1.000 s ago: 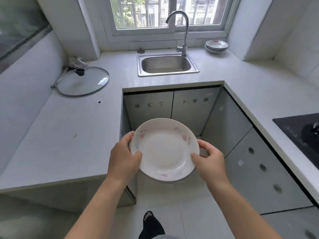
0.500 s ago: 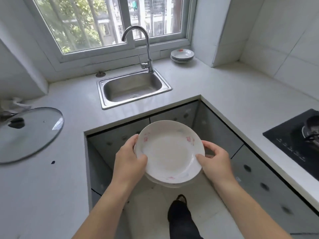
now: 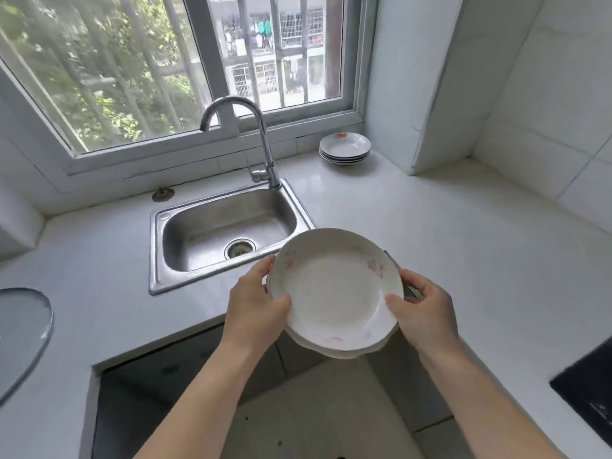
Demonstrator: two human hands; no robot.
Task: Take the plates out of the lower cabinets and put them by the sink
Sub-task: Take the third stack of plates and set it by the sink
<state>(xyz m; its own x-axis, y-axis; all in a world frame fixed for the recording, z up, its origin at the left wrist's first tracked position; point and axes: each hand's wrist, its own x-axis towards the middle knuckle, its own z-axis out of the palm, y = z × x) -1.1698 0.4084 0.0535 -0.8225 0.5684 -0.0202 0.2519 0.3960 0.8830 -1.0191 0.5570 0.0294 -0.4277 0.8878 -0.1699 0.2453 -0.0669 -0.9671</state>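
I hold a small stack of white plates with pink flower prints (image 3: 334, 289) in front of me, over the counter's front edge just right of the steel sink (image 3: 228, 233). My left hand (image 3: 256, 309) grips the left rim, thumb on top. My right hand (image 3: 425, 313) grips the right rim the same way. A second rim shows under the top plate. Another stack of matching plates (image 3: 344, 149) sits on the counter by the window, right of the tap (image 3: 261, 140). The lower cabinet doors (image 3: 185, 369) below the counter are shut.
The white L-shaped counter (image 3: 447, 233) runs left and right of the sink. A glass pot lid (image 3: 20, 336) lies at the far left. A black hob corner (image 3: 586, 402) shows at the right edge. A wall pillar (image 3: 414, 94) stands behind the far plate stack.
I have stepped closer to the sink and raised the plates up and forward, from in front of the cabinets to the counter edge. Both hands keep the same grip.
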